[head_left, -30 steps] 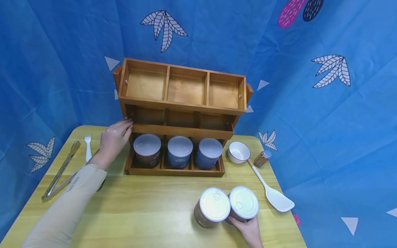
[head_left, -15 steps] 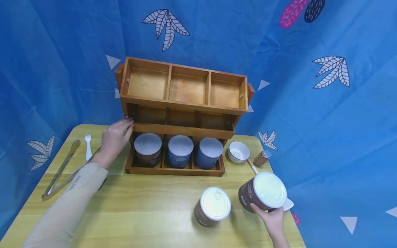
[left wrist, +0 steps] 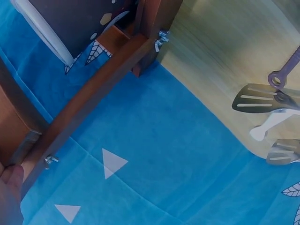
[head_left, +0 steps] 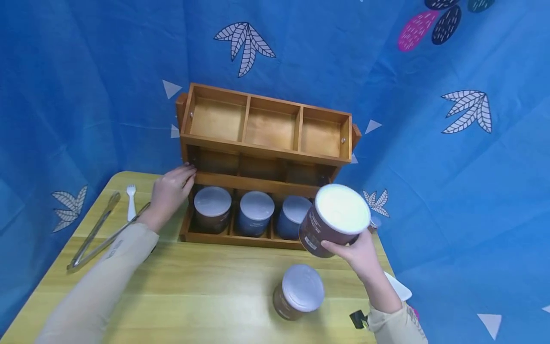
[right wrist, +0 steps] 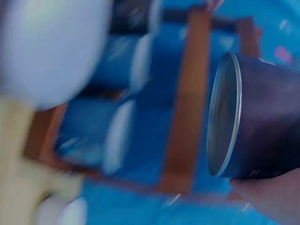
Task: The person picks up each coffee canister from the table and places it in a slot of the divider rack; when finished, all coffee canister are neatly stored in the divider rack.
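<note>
A three-tier wooden spice rack (head_left: 266, 182) stands at the table's back. At the left end of its middle tier, my left hand (head_left: 171, 188) grips the frame; a finger and part of the hand (left wrist: 11, 190) show in the left wrist view. My right hand (head_left: 362, 253) holds a dark lidded can (head_left: 320, 234) by its side, raised and tilted before the rack's right end. The right wrist view shows this can's metal base (right wrist: 225, 115). A brown can (head_left: 212, 208) and two blue cans (head_left: 256, 215) fill the bottom tier. Another dark can (head_left: 298, 291) stands on the table.
Metal tongs (head_left: 92, 236) and a white fork (head_left: 131, 203) lie at the left. A white spatula head (head_left: 398, 286) lies at the right edge. A small jar (head_left: 375, 223) is partly hidden behind my right hand. Blue cloth (head_left: 86, 95) hangs behind the rack.
My right hand has lifted the dark can off the table beside the other one, swung it right, then up and forward toward the rack. The left hand stays on the rack.
</note>
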The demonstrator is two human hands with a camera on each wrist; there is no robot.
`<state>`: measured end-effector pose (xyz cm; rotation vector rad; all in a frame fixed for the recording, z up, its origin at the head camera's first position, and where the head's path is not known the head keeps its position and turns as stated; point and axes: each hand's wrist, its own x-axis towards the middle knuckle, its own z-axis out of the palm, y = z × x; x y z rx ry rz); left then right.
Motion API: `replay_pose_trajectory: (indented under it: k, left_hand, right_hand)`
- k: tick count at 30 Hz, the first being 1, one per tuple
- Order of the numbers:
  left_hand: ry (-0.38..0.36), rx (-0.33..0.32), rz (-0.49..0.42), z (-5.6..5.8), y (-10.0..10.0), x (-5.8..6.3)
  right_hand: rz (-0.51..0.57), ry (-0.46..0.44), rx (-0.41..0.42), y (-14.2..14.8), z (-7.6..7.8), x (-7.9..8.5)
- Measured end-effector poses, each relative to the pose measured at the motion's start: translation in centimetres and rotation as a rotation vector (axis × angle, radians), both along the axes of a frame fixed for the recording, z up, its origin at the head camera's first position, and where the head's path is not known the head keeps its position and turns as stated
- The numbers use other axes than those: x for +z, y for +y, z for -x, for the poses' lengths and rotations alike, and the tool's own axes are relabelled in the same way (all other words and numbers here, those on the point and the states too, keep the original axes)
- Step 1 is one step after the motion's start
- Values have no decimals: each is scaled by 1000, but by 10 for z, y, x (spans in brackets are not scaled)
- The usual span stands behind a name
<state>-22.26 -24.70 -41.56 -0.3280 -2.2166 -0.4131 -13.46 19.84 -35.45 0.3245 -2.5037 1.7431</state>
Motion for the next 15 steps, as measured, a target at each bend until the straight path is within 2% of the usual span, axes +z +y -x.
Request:
replay_pose_trajectory:
  k: [3, 7, 11, 15]
  left_hand:
    - [3, -2, -4, 1, 0, 0]
    - [-5, 7, -1, 1, -2, 1]
    - [-13, 7, 0, 1, -3, 1]
    - [-29, 2, -8, -1, -2, -2]
  right_hand:
    - [13, 17, 114, -27, 15, 31]
    - [89, 4, 272, -62, 33, 64]
    - [135, -29, 375, -90, 46, 81]
    - [100, -54, 405, -113, 56, 89]
